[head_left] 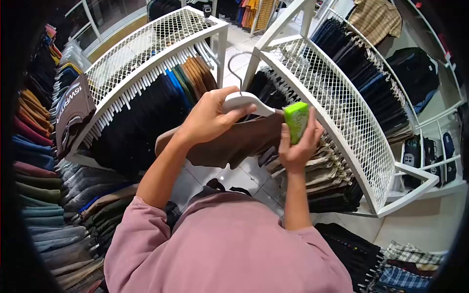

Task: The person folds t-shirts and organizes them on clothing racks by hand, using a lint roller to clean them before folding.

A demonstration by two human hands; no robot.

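Observation:
My left hand [209, 118] grips a white plastic hanger [243, 100] by its top, the wire hook standing up above my fingers. A brown garment [234, 142] hangs from that hanger in front of my chest. My right hand [299, 144] holds a small bright green block [296, 120] against the garment's right shoulder, next to the hanger's right end. Both forearms come out of pink sleeves [224, 244].
White wire-mesh racks stand on both sides, the left rack [146, 44] and the right rack [342, 93], each hung with rows of dark shirts. Folded and hung clothes fill the left wall [39, 161]. Tiled floor [234, 178] shows between the racks.

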